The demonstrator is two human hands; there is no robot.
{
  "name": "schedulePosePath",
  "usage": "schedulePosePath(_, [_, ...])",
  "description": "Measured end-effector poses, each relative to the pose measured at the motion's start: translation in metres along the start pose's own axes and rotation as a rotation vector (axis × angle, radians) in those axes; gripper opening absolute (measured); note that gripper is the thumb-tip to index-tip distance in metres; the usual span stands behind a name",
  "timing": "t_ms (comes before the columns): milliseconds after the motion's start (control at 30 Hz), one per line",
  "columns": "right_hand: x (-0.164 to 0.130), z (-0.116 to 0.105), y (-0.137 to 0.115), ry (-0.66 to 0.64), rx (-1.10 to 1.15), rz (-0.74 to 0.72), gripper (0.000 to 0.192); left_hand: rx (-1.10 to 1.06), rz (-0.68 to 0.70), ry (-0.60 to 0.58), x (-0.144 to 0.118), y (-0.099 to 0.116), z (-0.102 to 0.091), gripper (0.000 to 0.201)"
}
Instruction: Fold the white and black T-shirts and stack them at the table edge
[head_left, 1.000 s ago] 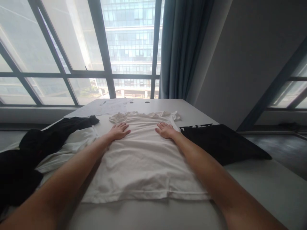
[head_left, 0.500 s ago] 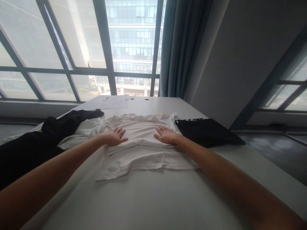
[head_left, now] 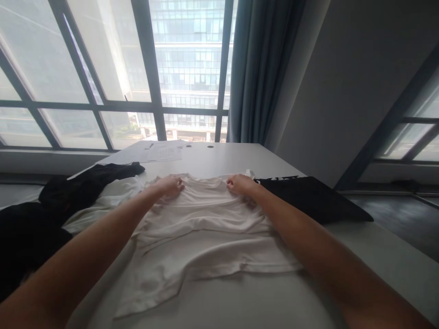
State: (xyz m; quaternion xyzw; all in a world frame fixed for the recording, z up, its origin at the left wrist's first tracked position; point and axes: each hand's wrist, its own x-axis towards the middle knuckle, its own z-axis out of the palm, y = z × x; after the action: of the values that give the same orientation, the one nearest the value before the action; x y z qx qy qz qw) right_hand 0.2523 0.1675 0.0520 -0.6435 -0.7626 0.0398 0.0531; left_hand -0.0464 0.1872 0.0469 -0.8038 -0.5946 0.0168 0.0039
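A white T-shirt lies spread on the white table, its collar at the far side and its hem toward me, with wrinkles across the middle. My left hand is closed on the cloth by the left shoulder, fingers curled. At the right shoulder, my right hand pinches the fabric in the same way. The neckline runs between the two hands. Part of each sleeve is hidden behind my hands and forearms.
Left of the shirt lie crumpled black clothes and white cloth. To the right is a folded black garment. Printed papers rest at the back of the table, before the window and a blue curtain.
Both hands moved from lying flat on the shirt's middle up to its shoulders and closed on the cloth. The shirt's hem now reaches nearer to me.
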Motion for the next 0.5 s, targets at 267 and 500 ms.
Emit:
schedulePosePath(267, [0.079,0.018,0.045,-0.071,0.009,0.158,0.046,-0.050,-0.073,-0.029,0.083,-0.066,0.022,0.063])
schedulePosePath(500, [0.089,0.024,0.033,0.125,-0.169,0.230,0.050,0.118,-0.170,0.214,0.087,-0.058,0.009,0.044])
